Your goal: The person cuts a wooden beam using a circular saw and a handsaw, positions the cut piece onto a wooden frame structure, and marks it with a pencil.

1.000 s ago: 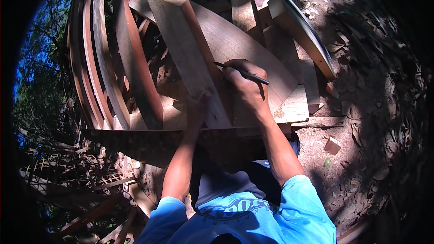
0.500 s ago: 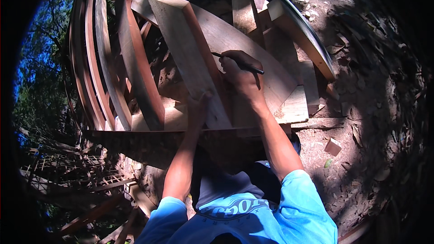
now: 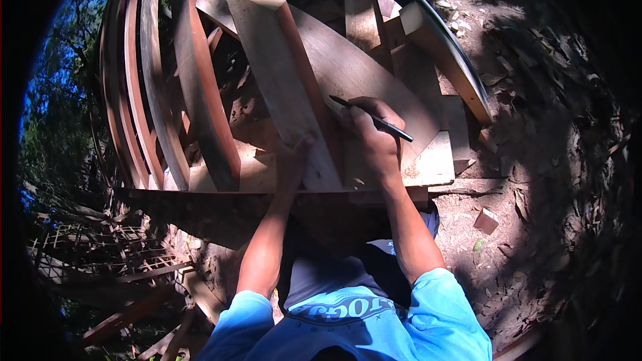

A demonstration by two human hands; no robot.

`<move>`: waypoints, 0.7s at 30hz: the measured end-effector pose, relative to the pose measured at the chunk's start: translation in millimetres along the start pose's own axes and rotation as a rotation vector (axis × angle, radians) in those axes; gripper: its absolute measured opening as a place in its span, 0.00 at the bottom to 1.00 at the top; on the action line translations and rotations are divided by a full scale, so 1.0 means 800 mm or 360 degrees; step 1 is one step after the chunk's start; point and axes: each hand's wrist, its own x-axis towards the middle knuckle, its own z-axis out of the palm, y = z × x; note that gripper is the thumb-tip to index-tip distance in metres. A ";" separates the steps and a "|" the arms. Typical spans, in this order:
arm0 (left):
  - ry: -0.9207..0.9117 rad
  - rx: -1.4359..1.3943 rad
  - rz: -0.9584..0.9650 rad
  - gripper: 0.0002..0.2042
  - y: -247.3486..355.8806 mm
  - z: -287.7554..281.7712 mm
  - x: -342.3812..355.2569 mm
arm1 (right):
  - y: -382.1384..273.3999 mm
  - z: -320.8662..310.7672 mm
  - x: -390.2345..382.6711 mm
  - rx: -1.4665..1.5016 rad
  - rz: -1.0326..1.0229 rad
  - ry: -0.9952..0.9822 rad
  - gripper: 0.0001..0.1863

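A thick wooden plank (image 3: 267, 60) with a pale broad face and a reddish edge leans away from me, its near end low by the frame. My left hand (image 3: 292, 160) is closed around the plank's left side near that end; some fingers are in shadow. In my right hand (image 3: 376, 135) I hold a slim dark pen (image 3: 396, 130), its tip pointing up and left. The tip lies just right of the plank's reddish edge, seemingly apart from it. Beneath my right hand lies a wide curved board (image 3: 348, 60).
Several upright curved timbers (image 3: 194, 73) stand in a row on the left. A dark-edged curved beam (image 3: 455, 67) arches at the right. Near my right elbow, a small wood block (image 3: 486, 221) rests on leaf-strewn soil. Sticks and a lattice (image 3: 107, 247) fill the lower left.
My right hand has moved toward me and slightly right, bringing the pen tip away from the plank's reddish edge. My left hand keeps its hold on the plank.
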 end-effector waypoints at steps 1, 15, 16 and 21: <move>0.0006 -0.0001 -0.0030 0.38 0.001 0.001 -0.001 | 0.001 -0.001 -0.002 0.0137 0.0035 0.0098 0.13; -0.0197 -0.0152 -0.0250 0.28 0.046 -0.001 -0.005 | -0.005 -0.009 -0.003 0.0128 0.0124 0.0255 0.15; -0.0254 -0.0174 -0.0202 0.29 0.047 -0.004 -0.006 | -0.006 -0.008 -0.003 0.0165 0.0111 0.0179 0.15; -0.0216 -0.0270 -0.0034 0.31 0.045 -0.013 -0.007 | -0.023 0.002 0.002 0.0042 0.0057 0.0178 0.20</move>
